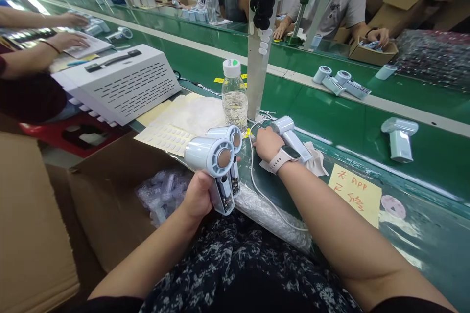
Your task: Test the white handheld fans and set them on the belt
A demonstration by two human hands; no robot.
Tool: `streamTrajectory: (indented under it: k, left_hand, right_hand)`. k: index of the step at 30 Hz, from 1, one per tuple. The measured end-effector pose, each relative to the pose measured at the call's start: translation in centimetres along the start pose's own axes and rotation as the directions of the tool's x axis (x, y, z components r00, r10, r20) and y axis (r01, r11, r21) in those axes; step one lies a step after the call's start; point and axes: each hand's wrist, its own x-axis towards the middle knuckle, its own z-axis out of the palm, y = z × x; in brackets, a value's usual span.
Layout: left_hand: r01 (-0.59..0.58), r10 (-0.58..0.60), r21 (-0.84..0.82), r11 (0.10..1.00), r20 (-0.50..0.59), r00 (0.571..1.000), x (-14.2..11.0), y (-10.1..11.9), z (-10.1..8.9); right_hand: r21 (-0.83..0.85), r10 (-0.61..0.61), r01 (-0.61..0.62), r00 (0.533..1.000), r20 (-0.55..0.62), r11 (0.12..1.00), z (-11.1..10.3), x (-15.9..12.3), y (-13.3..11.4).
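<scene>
My left hand (199,196) is closed around the handles of two light-blue handheld fans. The nearer handheld fan (200,154) overlaps the farther one (220,131); circuit boards show in their uncovered handles. Over at the foot of the metal post, my right hand (269,144) has its fingers curled under, so what they grip is hidden. A white cable (252,168) runs beside that hand. Another handheld fan (295,142) lies just right of it, partly on a white cloth (316,159).
A water bottle (235,102) stands before the post (259,73). Left are a sticker sheet (167,138) and a slotted white metal box (135,83). Several fans, including one fan (400,137), rest on the green conveyor (433,102). Below is an open carton (106,195). Co-workers sit around.
</scene>
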Motion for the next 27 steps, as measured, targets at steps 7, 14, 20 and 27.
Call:
streamTrajectory:
  k: [7,14,20,27]
  left_hand:
    - [0.023,-0.023,-0.012,1.0,-0.015,1.0,-0.2,0.5,-0.7]
    - [0.088,-0.088,-0.073,0.993,0.015,0.996,0.1,0.5,-0.1]
    - [0.125,-0.095,-0.205,0.971,0.147,0.984,0.5,2.0,1.6]
    - [0.188,-0.115,-0.32,0.929,0.233,0.966,0.4,3.2,3.1]
  right_hand:
    - [-0.024,0.005,-0.004,1.0,0.028,1.0,-0.7,-0.1,3.5]
    - [0.04,-0.01,0.009,1.0,0.022,0.999,-1.0,-0.8,4.6]
    - [0.186,-0.065,0.068,0.998,-0.023,0.98,-1.6,-2.1,4.8]
    - [0.606,-0.035,0.224,0.951,-0.308,0.764,-3.1,-11.1,3.5]
